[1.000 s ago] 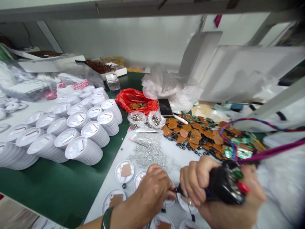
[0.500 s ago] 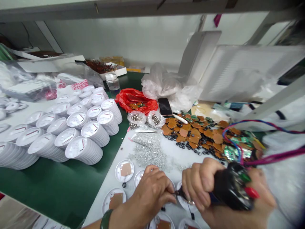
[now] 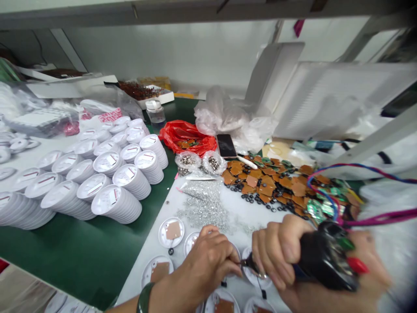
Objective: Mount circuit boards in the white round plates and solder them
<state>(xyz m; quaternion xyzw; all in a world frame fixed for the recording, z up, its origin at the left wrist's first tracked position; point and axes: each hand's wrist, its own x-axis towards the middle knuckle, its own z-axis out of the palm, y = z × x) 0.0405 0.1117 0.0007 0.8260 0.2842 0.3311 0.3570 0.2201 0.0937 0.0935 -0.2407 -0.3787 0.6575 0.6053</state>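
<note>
My right hand [image 3: 276, 252] is wrapped round a black electric screwdriver [image 3: 321, 258] with red and green parts at its back end. The tool lies nearly level, its bit pointing left. At the bit's tip my left hand [image 3: 211, 258] has thumb and fingers pinched together; what they hold is hidden. Both hands are above round white plastic covers, and the left one hides some of these. One white cover [image 3: 162, 222] left of my hands carries a brown circuit board [image 3: 173, 230] and a small black ring on a wire [image 3: 171, 251].
A heap of small screws [image 3: 205, 208] lies beyond my hands. Brown circuit boards [image 3: 267, 184] and black rings are piled at right. Stacked white covers [image 3: 119, 204] stand on the left. Farther back are a red bag [image 3: 187, 137] and a phone [image 3: 226, 145]. Coloured cables [image 3: 381, 217] run in from the right.
My right hand and the screwdriver have shifted slightly to the right. The left hand keeps its pinch at the bit's tip, almost unmoved.
</note>
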